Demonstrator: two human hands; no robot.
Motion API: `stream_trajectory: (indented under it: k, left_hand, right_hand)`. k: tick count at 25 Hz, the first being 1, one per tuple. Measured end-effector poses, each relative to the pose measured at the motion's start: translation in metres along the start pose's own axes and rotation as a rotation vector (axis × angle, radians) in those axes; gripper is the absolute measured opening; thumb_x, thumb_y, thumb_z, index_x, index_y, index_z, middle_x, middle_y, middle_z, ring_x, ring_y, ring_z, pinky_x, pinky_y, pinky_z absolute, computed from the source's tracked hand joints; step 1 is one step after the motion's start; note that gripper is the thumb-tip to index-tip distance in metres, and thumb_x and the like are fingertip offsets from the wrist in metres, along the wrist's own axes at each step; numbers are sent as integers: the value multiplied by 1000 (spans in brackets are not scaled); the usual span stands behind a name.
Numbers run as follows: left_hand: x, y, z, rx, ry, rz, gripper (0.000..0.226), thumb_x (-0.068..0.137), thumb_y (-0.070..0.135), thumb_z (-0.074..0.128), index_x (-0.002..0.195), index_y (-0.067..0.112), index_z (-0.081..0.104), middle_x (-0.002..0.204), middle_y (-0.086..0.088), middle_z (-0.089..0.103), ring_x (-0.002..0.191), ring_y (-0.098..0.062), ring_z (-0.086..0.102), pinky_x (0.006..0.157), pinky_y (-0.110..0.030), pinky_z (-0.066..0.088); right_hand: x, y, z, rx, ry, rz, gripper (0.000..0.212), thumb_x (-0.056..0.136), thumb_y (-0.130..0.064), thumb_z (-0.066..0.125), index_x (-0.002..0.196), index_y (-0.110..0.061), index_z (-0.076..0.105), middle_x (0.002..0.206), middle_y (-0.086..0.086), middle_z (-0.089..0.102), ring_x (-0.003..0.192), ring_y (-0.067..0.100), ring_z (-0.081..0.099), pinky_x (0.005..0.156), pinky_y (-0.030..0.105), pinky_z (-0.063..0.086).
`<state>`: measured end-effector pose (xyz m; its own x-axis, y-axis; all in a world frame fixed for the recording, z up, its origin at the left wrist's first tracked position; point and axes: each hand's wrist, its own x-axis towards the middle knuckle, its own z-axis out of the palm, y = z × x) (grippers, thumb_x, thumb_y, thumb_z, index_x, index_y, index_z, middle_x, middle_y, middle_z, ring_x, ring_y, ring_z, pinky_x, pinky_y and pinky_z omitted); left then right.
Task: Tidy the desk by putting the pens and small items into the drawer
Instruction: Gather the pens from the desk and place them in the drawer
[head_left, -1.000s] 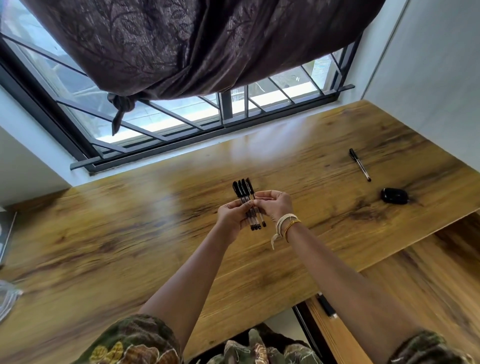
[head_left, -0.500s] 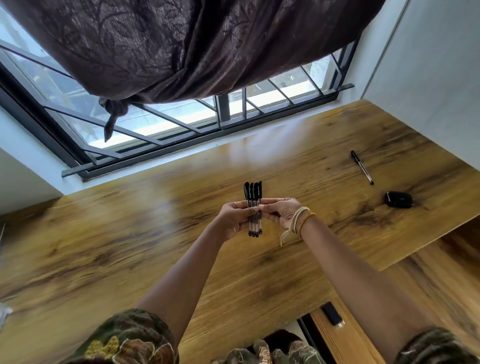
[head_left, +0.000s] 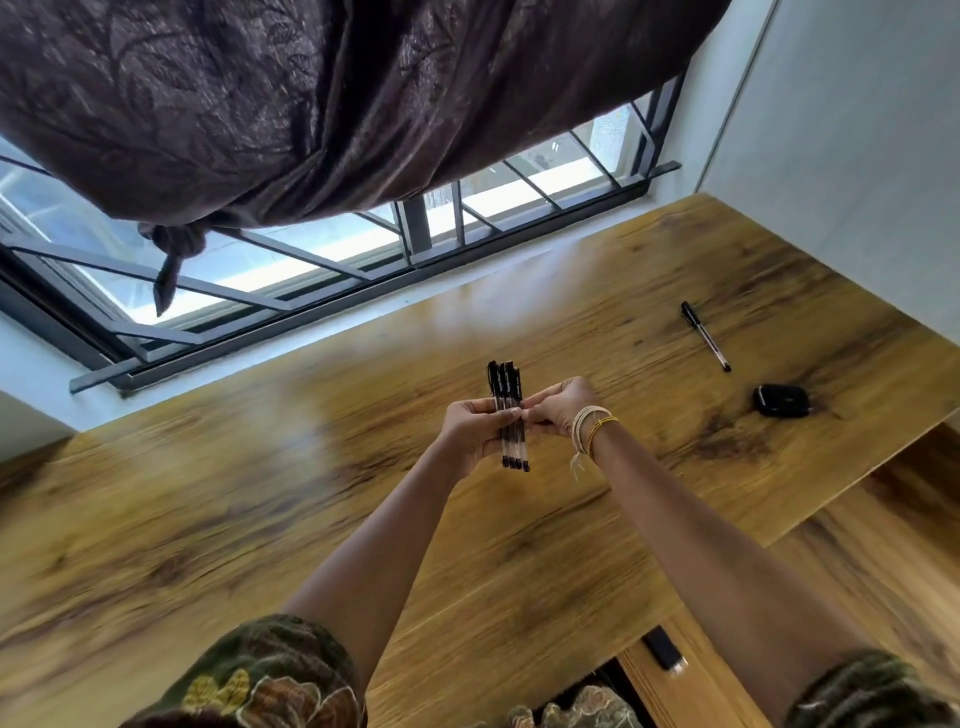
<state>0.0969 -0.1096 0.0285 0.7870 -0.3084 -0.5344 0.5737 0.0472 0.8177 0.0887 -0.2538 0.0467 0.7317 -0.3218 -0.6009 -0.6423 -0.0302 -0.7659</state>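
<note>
Several black-capped pens (head_left: 506, 387) stand side by side in a bunch above the middle of the wooden desk (head_left: 260, 493). My left hand (head_left: 475, 431) grips the bunch from the left and my right hand (head_left: 558, 405), with bracelets at the wrist, pinches it from the right. One more black pen (head_left: 705, 336) lies loose on the desk at the far right. A small black case (head_left: 781, 400) sits just below that pen. The drawer (head_left: 727, 670) shows at the lower right, below the desk's edge, with a small black item (head_left: 665, 650) on it.
A barred window (head_left: 363, 260) runs along the desk's far edge, with a dark knotted curtain (head_left: 311, 104) hanging over it. A white wall (head_left: 857, 130) bounds the desk on the right.
The bunch of pens has turned from leaning left to upright and is squared up between both hands. The view has drifted slightly left.
</note>
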Motion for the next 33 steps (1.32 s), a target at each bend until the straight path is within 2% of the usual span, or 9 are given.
stream_trajectory:
  k: [4, 8, 12, 17, 21, 23, 26, 30, 33]
  left_hand:
    - [14, 1, 13, -18, 102, -6, 27, 79, -2, 73, 104, -10, 67, 98, -28, 69, 76, -31, 69, 77, -43, 59]
    - [34, 7, 27, -28, 194, -22, 25, 77, -6, 74, 101, -10, 68, 89, -22, 69, 72, -28, 68, 66, -35, 59]
    - [45, 8, 36, -73, 198, -29, 22, 78, -5, 73, 99, -10, 68, 85, -21, 70, 70, -28, 69, 71, -41, 60]
    - [55, 11, 48, -113, 178, -13, 22, 80, -5, 72, 101, -8, 68, 84, -20, 70, 69, -26, 69, 64, -35, 60]
    - [66, 14, 55, -109, 187, 3, 22, 78, -4, 73, 99, -6, 68, 88, -22, 70, 76, -31, 68, 77, -42, 58]
    - [71, 18, 56, -99, 205, 8, 22, 77, -2, 75, 99, -5, 70, 89, -21, 71, 78, -31, 69, 81, -45, 58]
    - [74, 20, 55, -125, 193, 28, 17, 76, -2, 76, 93, -2, 71, 80, -16, 73, 73, -27, 71, 69, -39, 60]
    - [67, 18, 52, -175, 192, 29, 14, 74, -3, 77, 88, -2, 72, 75, -14, 74, 67, -24, 72, 59, -33, 59]
    - [58, 17, 50, -188, 207, 26, 22, 76, -2, 76, 96, -6, 70, 80, -16, 73, 70, -25, 71, 65, -36, 60]
  right_hand:
    - [11, -2, -4, -175, 36, -119, 8, 76, 9, 73, 80, 2, 74, 81, 21, 72, 74, 28, 72, 72, 40, 61]
    - [25, -10, -13, -268, 57, -176, 11, 76, 7, 71, 74, -3, 75, 77, 18, 74, 74, 25, 73, 70, 38, 62]
    - [57, -22, -56, -692, 360, -361, 18, 77, 0, 57, 68, -2, 72, 65, 13, 70, 69, 27, 70, 67, 41, 61]
    - [108, -23, -119, -766, 644, -271, 23, 82, -4, 58, 101, 6, 65, 109, 26, 66, 104, 40, 62, 86, 43, 52]
    - [123, -8, -140, -818, 861, -237, 47, 74, -6, 69, 117, 1, 53, 126, 22, 47, 113, 40, 48, 93, 46, 43]
    - [127, 0, -149, -805, 858, -186, 51, 75, -7, 65, 122, -3, 47, 131, 20, 43, 117, 39, 45, 95, 47, 40]
    - [128, 11, -153, -826, 818, -92, 47, 86, -9, 58, 130, -2, 45, 136, 17, 42, 124, 36, 43, 97, 48, 41]
    - [115, 17, -138, -914, 728, -299, 30, 85, -3, 58, 114, 3, 59, 121, 22, 55, 112, 38, 54, 95, 41, 46]
    - [83, 11, -101, -688, 612, -461, 28, 82, 0, 60, 109, 0, 69, 109, 22, 66, 102, 37, 63, 89, 38, 51]
